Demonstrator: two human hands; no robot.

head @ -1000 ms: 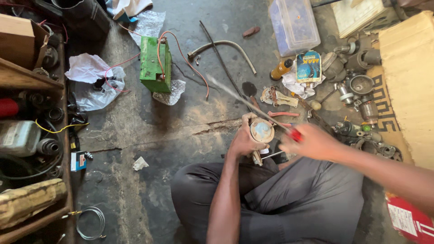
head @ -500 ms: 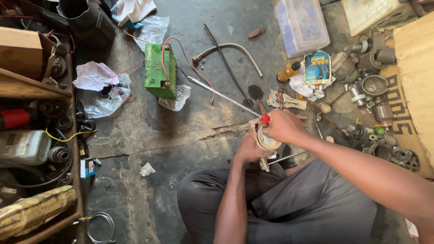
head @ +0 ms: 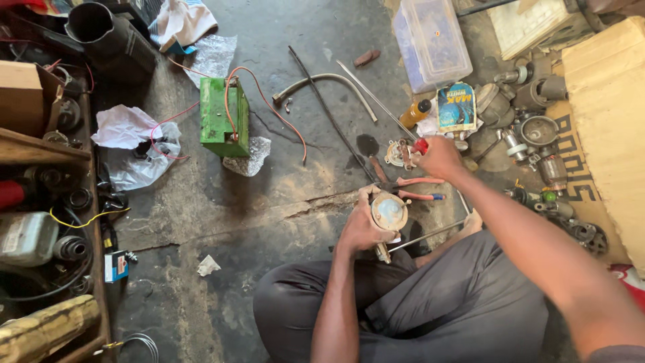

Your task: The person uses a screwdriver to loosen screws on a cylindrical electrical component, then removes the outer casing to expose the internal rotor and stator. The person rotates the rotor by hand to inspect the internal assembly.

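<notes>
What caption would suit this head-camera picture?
Seated on a workshop floor, the left hand holds a round metal part while the right hand grips a red-handled tool.

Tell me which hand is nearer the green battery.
Left. The left hand holds a round metal part on the near side of the green battery; the right hand grips a long screwdriver farther off.

We see a bright green battery point(head: 224, 125) trailing red wires point(head: 269, 101) over the stained grey concrete floor point(head: 282, 202). Our trousers point(head: 437, 309) are dark grey, the pliers' handles point(head: 418, 188) are pink-red, and the round metal part point(head: 389, 212) shows a pale bluish face.
</notes>
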